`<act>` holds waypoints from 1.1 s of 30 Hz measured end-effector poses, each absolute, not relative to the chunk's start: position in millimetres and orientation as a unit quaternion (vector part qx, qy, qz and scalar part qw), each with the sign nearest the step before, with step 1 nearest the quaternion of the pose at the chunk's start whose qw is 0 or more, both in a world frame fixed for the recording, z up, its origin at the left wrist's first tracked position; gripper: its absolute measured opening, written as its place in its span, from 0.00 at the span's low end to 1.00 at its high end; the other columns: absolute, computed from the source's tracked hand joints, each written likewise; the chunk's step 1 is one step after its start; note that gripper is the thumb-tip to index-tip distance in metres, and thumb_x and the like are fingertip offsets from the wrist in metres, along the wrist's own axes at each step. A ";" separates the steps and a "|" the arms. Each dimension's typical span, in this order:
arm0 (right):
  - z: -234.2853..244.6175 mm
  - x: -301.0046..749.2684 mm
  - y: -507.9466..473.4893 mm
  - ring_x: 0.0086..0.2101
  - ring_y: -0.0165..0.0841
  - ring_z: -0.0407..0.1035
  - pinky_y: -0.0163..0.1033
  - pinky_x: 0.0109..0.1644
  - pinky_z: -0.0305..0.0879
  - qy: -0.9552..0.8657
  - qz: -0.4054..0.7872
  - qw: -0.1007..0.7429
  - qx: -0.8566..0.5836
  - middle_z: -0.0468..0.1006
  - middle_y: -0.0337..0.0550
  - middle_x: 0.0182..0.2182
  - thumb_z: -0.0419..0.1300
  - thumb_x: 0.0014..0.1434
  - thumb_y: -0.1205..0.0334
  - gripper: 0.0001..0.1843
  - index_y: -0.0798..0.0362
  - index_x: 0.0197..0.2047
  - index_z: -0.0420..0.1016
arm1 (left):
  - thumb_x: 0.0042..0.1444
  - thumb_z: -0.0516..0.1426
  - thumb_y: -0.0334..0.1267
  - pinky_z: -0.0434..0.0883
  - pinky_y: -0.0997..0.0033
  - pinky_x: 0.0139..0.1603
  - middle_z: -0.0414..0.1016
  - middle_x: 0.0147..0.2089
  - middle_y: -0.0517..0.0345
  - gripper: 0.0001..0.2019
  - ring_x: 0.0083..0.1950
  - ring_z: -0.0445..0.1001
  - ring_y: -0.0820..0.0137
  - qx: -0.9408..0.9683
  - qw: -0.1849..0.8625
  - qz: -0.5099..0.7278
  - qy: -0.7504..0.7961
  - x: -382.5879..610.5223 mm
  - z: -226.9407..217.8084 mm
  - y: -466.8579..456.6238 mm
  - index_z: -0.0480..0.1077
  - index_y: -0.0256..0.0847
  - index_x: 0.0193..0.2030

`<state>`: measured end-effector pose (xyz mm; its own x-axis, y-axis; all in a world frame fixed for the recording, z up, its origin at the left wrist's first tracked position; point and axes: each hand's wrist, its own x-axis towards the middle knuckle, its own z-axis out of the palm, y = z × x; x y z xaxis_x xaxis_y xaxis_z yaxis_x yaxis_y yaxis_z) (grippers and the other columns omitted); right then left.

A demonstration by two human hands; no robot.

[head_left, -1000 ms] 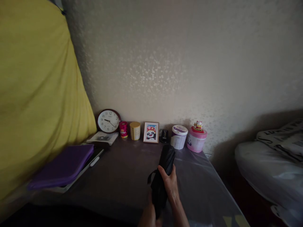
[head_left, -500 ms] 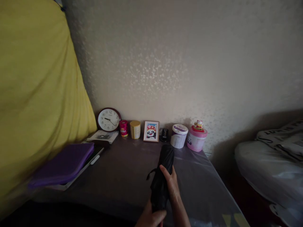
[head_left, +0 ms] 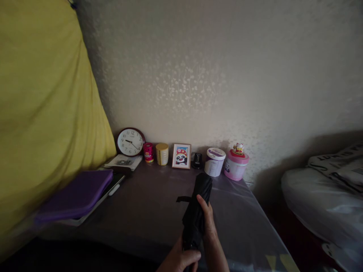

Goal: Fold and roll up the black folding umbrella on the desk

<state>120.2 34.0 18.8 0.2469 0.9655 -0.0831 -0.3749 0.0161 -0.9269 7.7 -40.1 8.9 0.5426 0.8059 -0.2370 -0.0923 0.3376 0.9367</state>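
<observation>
Black folded fabric umbrella (head_left: 190,223) held tilted above the dark grey covered counter (head_left: 147,204), nearer the wearer's edge; can't tell if it touches the surface. Left hand (head_left: 183,257) grips the lower end, fingers closed round it, thumb across the front. Right hand (head_left: 209,223) cups the right side farther up, thumb laid on the folds; its other fingers are mostly hidden behind, so how tightly they close, can't tell.

Just changed: the thin black strap (head_left: 183,199) juts nearly straight out left, where half a second ago it drooped in a curve; the top end leans a touch more right. Both hands keep about the same hold. Reads as: umbrella turned slightly in the grip, folds gathered, strap free and not yet wrapped. White tub with purple-printed lid (head_left: 214,162) stands just beyond the tip.
</observation>
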 end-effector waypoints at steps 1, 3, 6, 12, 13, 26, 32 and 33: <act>20.4 120.2 33.1 0.29 0.36 0.71 0.38 0.31 0.68 -0.326 0.527 0.632 -0.465 0.76 0.42 0.30 0.63 0.43 0.48 0.31 0.58 0.47 0.69 | 0.45 0.52 0.35 0.58 0.78 0.19 0.60 0.14 0.72 0.32 0.16 0.61 0.76 0.489 0.717 0.304 0.393 9.1 7.7 -40.8 0.49 0.34 0.59; 22.9 119.1 32.1 0.32 0.37 0.71 0.38 0.34 0.68 -0.345 0.523 0.616 -0.478 0.76 0.43 0.34 0.64 0.43 0.49 0.32 0.57 0.49 0.67 | 0.46 0.52 0.34 0.62 0.77 0.23 0.64 0.18 0.68 0.30 0.21 0.67 0.74 0.512 0.654 0.309 0.464 11.5 -1.5 -41.5 0.52 0.36 0.58; 23.8 115.1 33.3 0.35 0.37 0.70 0.37 0.36 0.67 -0.358 0.481 0.618 -0.509 0.76 0.43 0.34 0.64 0.41 0.50 0.31 0.57 0.48 0.68 | 0.44 0.53 0.30 0.63 0.71 0.48 0.72 0.45 0.49 0.34 0.50 0.68 0.65 0.585 0.499 0.352 0.534 12.3 -24.2 -39.5 0.47 0.34 0.61; 19.7 110.5 36.5 0.33 0.38 0.71 0.38 0.34 0.68 -0.331 0.480 0.627 -0.517 0.76 0.42 0.32 0.65 0.40 0.49 0.30 0.56 0.44 0.68 | 0.47 0.53 0.32 0.59 0.65 0.55 0.59 0.58 0.37 0.40 0.57 0.62 0.61 0.603 0.449 0.336 0.568 4.1 -29.0 -34.8 0.35 0.30 0.64; 18.9 110.8 35.7 0.31 0.37 0.70 0.38 0.32 0.68 -0.326 0.494 0.629 -0.504 0.76 0.41 0.30 0.65 0.41 0.48 0.30 0.56 0.44 0.68 | 0.47 0.53 0.33 0.63 0.66 0.51 0.64 0.54 0.40 0.40 0.51 0.68 0.64 0.595 0.482 0.348 0.541 2.0 -21.2 -34.7 0.35 0.33 0.64; 14.8 113.6 36.6 0.30 0.38 0.72 0.40 0.33 0.68 -0.380 0.516 0.594 -0.487 0.76 0.44 0.30 0.64 0.42 0.48 0.33 0.57 0.48 0.65 | 0.46 0.52 0.34 0.55 0.80 0.13 0.60 0.16 0.73 0.35 0.12 0.56 0.78 0.512 0.604 0.309 0.526 9.8 -4.1 -38.5 0.42 0.38 0.61; 8.3 123.2 45.8 0.45 0.44 0.67 0.44 0.48 0.62 -0.448 0.373 0.570 -0.579 0.74 0.49 0.42 0.66 0.38 0.47 0.42 0.57 0.55 0.61 | 0.50 0.49 0.31 0.57 0.80 0.11 0.70 0.26 0.63 0.39 0.10 0.59 0.79 0.546 0.526 0.267 0.595 0.5 3.9 -33.4 0.29 0.46 0.64; 6.3 125.1 47.3 0.48 0.45 0.65 0.45 0.51 0.60 -0.464 0.344 0.566 -0.588 0.72 0.51 0.45 0.66 0.37 0.47 0.46 0.57 0.57 0.58 | 0.50 0.48 0.30 0.57 0.80 0.11 0.71 0.27 0.61 0.39 0.10 0.59 0.79 0.549 0.524 0.260 0.597 -2.0 6.1 -32.5 0.28 0.47 0.64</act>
<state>125.1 47.3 6.3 0.3328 0.9352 0.1209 0.1576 0.0713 -0.9849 -2.0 -32.5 6.1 0.1518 0.9280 -0.3403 0.3816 0.2625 0.8862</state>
